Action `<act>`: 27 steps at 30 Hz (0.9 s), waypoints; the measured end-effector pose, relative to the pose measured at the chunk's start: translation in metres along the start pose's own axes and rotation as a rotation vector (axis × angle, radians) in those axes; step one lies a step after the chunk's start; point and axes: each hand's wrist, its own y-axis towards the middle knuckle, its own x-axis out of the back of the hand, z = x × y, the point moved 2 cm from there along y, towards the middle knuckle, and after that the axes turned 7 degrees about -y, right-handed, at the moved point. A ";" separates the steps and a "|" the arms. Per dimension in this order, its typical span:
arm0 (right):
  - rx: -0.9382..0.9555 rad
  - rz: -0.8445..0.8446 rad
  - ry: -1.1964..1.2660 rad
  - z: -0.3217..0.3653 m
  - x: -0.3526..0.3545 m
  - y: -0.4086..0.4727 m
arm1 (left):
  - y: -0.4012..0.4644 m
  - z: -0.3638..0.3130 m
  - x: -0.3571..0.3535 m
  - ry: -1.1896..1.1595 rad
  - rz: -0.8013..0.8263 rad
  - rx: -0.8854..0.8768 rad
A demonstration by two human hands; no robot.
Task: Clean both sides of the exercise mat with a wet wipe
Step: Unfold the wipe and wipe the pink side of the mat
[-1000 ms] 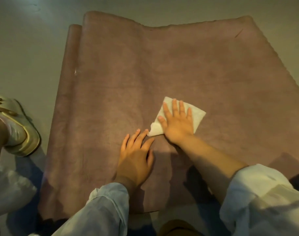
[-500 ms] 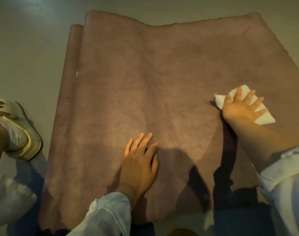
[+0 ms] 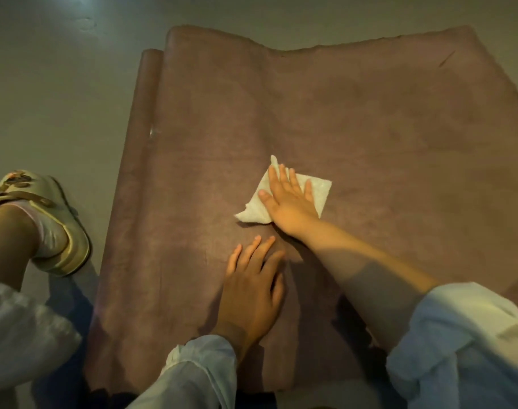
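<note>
exercise mat (image 3: 370, 137): mauve, flat on floor, left edge rolled | wet wipe (image 3: 255, 209): white, crumpled, mid-mat

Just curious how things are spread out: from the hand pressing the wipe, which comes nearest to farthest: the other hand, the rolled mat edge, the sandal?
From the right hand:
1. Left hand, just below it on the mat.
2. Rolled mat edge, far left.
3. Sandal, on the floor beyond the mat's left side.

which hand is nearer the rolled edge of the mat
Left. The left hand rests flat mid-mat, closer to the rolled edge; the right hand presses the wipe farther away.
</note>
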 end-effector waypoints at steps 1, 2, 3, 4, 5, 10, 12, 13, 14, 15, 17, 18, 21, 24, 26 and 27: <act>0.042 0.014 0.110 0.002 0.003 -0.005 | -0.001 0.001 0.000 -0.051 -0.026 0.006; 0.084 0.007 0.241 0.002 0.008 -0.011 | -0.002 0.002 0.002 -0.117 -0.064 0.024; 0.118 -0.030 0.370 0.000 0.014 -0.017 | -0.004 0.001 0.005 -0.180 -0.110 0.058; 0.142 -0.091 0.469 -0.002 0.019 -0.025 | -0.005 0.000 0.008 -0.216 -0.161 0.097; 0.152 -0.160 0.519 -0.007 0.024 -0.033 | -0.005 -0.003 0.012 -0.217 -0.223 0.118; -0.085 -0.401 0.313 -0.057 0.031 -0.062 | 0.043 -0.045 0.029 -0.078 -0.326 -0.263; -0.240 -0.403 0.113 -0.080 0.029 -0.073 | 0.081 -0.052 0.028 0.061 -0.159 -0.244; -0.313 -0.392 -0.004 -0.090 0.027 -0.080 | 0.098 -0.049 0.025 0.180 -0.005 -0.164; -0.376 -0.374 -0.115 -0.100 0.025 -0.087 | 0.110 -0.041 0.018 0.292 0.195 -0.066; -0.423 -0.349 -0.202 -0.108 0.022 -0.094 | 0.117 -0.032 0.011 0.387 0.389 0.002; -0.453 -0.284 -0.270 -0.119 0.014 -0.104 | 0.118 -0.014 0.002 0.536 0.609 -0.009; -0.445 -0.266 -0.272 -0.122 0.010 -0.106 | 0.118 -0.007 0.002 0.562 0.617 -0.040; -0.439 -0.286 -0.267 -0.122 0.008 -0.104 | 0.133 0.013 0.009 0.497 0.494 -0.007; -0.446 -0.303 -0.268 -0.121 0.008 -0.102 | 0.158 0.036 0.025 0.348 0.316 0.240; -0.440 -0.303 -0.258 -0.122 0.006 -0.101 | 0.172 0.056 0.035 0.266 0.179 0.474; -0.442 -0.310 -0.256 -0.122 0.006 -0.101 | 0.178 0.065 0.039 0.232 0.126 0.577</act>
